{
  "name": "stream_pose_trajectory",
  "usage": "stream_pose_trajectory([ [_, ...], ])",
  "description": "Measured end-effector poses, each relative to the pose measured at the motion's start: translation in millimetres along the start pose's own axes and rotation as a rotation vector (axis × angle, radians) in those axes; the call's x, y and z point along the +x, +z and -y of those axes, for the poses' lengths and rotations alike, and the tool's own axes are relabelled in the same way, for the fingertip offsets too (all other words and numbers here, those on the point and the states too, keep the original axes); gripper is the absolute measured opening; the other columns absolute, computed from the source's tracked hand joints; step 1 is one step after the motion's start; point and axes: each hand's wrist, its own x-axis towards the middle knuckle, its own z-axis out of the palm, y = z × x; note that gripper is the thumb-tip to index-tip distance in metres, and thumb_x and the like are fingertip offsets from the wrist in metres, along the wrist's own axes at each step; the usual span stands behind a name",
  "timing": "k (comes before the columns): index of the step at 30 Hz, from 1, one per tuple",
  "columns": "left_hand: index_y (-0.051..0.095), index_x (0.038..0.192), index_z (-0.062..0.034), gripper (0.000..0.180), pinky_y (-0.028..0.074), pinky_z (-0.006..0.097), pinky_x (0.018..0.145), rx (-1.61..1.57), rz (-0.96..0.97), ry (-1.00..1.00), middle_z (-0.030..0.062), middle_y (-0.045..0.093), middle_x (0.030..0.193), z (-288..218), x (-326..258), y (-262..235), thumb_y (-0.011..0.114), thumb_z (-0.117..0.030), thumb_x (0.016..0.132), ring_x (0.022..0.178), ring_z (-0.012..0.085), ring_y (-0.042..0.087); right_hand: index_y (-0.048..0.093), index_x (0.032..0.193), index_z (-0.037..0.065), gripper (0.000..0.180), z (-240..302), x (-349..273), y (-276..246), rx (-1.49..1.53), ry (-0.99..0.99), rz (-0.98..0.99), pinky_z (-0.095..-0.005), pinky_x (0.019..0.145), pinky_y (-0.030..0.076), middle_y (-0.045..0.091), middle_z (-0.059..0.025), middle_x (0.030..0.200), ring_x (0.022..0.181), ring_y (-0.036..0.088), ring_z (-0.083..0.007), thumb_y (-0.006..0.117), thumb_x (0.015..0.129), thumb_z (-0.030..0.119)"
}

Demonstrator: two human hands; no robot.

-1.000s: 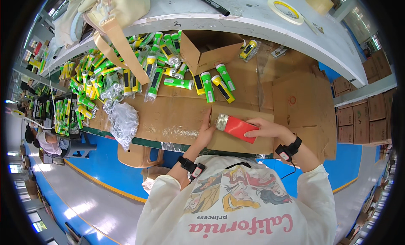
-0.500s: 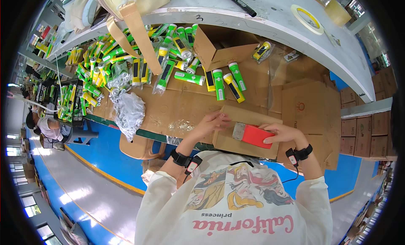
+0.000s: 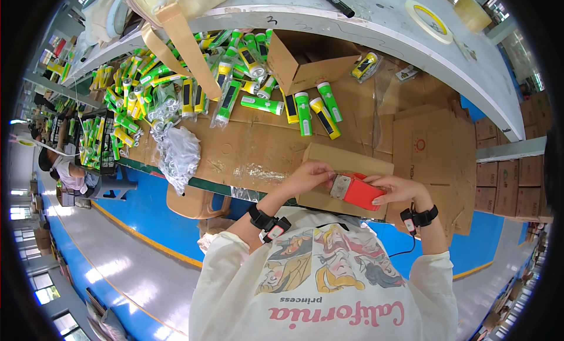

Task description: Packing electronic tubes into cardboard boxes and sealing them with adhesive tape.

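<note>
A red, flat-sided hand tool with a grey end, which looks like a tape dispenser [image 3: 361,194], is held above a brown cardboard box [image 3: 352,155]. My right hand [image 3: 392,190] grips its red body from the right, thumb along the near side. At the grey end, the fingers of my left hand [image 3: 314,175] are drawn together in a pinch. Whatever lies between those fingertips is too small to make out. Beyond the box lie several green and yellow flashlights [image 3: 304,115] on the cardboard-covered table.
A heap of flashlights [image 3: 141,85] fills the left, beside crumpled clear plastic bags [image 3: 178,156]. An open carton [image 3: 311,59] stands at the back under a white shelf [image 3: 376,18] that holds a tape roll [image 3: 429,22]. A flattened carton [image 3: 432,156] lies right; a stool [image 3: 194,206] stands below left.
My left hand has come right and its spread fingers have closed at the grey end of the red tool. The tool has tilted and shifted slightly right in my right hand.
</note>
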Motion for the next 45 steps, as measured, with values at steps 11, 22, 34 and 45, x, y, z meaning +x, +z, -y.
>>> stream_pose_trajectory([
  [11, 0.053, 0.11, 0.0016, 0.031, 0.05, 0.03, 0.072, -0.167, -0.182, -0.12, 0.0082, 0.057, 0.1, -4.9, -12.6, 9.6, 0.044, -0.022, 0.092, 0.084, 0.018, 0.059, 0.056, 0.112, -0.002, 0.036, 2.6, 5.6, -4.2, 0.001, 0.006, 0.019, -0.0296, 0.095, 0.037, 0.046, -0.0109, 0.129, 0.111, 0.045, -0.0167, 0.065, 0.084, 0.019],
  [22, 0.057, 0.098, -0.0031, 0.034, 0.049, 0.027, 0.071, -0.133, -0.112, -0.08, 0.0036, 0.058, 0.091, -17.3, -17.9, 7.3, 0.047, -0.035, 0.093, 0.085, 0.0115, 0.056, 0.055, 0.113, -0.002, 0.038, -0.6, 0.6, -6.8, 0.058, 0.054, 0.025, -0.03, 0.095, 0.036, 0.045, -0.0108, 0.13, 0.113, 0.045, -0.0166, 0.064, 0.084, 0.02],
  [34, 0.053, 0.088, -0.0029, 0.019, 0.042, 0.019, 0.047, -0.042, -0.342, -0.006, 0.0, 0.055, 0.066, -7.8, -11.0, 28.6, 0.044, -0.018, 0.095, 0.051, 0.0055, 0.052, 0.057, 0.111, -0.002, 0.04, -3.1, 3.4, 0.6, -0.108, -0.075, -0.047, -0.0313, 0.095, 0.037, 0.046, -0.0132, 0.124, 0.113, 0.044, -0.0211, 0.064, 0.084, 0.026],
  [45, 0.055, 0.087, 0.0001, 0.011, 0.036, 0.019, 0.042, 0.01, -0.528, 0.119, -0.0005, 0.053, 0.059, 10.7, -14.1, 14.4, 0.05, -0.009, 0.092, 0.048, 0.0048, 0.048, 0.062, 0.097, -0.002, 0.034, 9.0, 25.6, 13.5, -0.102, 0.058, -0.284, -0.0232, 0.069, 0.044, 0.06, -0.0016, 0.082, 0.079, 0.052, -0.006, 0.067, 0.082, 0.029],
])
